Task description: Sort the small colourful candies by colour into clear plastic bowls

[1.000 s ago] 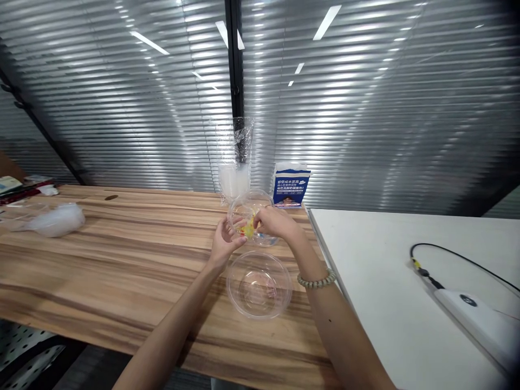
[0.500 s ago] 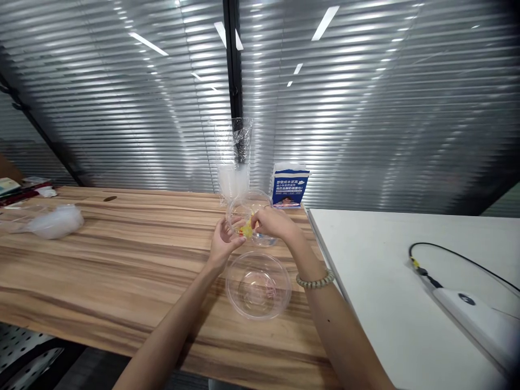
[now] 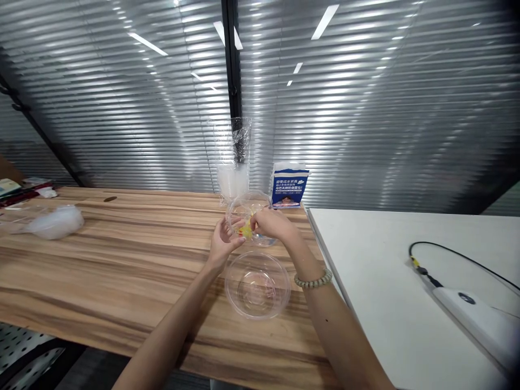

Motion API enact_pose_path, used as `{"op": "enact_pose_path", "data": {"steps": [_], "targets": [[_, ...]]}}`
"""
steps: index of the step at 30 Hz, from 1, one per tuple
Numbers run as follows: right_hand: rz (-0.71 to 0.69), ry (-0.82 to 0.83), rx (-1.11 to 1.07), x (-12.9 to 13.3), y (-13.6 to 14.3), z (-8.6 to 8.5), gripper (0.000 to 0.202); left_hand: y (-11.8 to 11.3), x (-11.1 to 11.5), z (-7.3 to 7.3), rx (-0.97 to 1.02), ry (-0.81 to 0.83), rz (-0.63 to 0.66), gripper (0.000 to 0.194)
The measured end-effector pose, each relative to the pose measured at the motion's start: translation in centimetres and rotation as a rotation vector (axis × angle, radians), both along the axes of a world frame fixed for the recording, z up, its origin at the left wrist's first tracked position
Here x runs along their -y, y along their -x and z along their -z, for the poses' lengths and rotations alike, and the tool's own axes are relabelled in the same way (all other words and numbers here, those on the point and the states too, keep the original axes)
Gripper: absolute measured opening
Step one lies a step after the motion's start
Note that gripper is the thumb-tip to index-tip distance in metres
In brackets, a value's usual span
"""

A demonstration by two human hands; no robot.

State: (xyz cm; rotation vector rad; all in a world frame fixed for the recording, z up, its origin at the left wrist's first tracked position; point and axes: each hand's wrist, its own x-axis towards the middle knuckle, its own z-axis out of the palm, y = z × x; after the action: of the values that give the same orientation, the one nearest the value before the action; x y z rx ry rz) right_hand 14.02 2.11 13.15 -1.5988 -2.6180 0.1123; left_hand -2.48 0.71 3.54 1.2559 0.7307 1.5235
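Two clear round plastic bowls are on the wooden table in front of me. My left hand (image 3: pixel 225 238) holds the far plastic bowl (image 3: pixel 238 205) at its left side, fingers behind and thumb in front. Small yellow pieces (image 3: pixel 245 229) with a bit of red show in that bowl, and something blue is at its right. My right hand (image 3: pixel 270 223) reaches into the same bowl from the right, fingers curled down at the yellow pieces; whatever the fingertips pinch is hidden. Nearer to me, between my forearms, stands the other plastic bowl (image 3: pixel 255 314), with a few faint reddish pieces at its right.
Behind the bowls stand a clear plastic bag (image 3: pixel 233 179) with white contents and a blue printed packet (image 3: pixel 289 188). A whitish plastic bag (image 3: pixel 57 221) lies at the left. On the right, a white tabletop (image 3: pixel 365 244) carries a white device (image 3: pixel 471 311) with a black cable.
The bowls and my left hand look the same. My right hand has shifted only very slightly to the left inside the far bowl.
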Motion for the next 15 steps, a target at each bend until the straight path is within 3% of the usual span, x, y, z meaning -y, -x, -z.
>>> {"op": "enact_pose_path", "data": {"steps": [11,15], "targets": [[-0.055,0.035,0.058,0.48,0.45,-0.31,0.020,0.14,-0.04,-0.11,-0.019,0.000,0.003,0.073],[-0.034,-0.039,0.032,0.32,0.05,-0.27,0.022,0.37,-0.32,-0.08,0.017,0.001,0.004,0.073]]}}
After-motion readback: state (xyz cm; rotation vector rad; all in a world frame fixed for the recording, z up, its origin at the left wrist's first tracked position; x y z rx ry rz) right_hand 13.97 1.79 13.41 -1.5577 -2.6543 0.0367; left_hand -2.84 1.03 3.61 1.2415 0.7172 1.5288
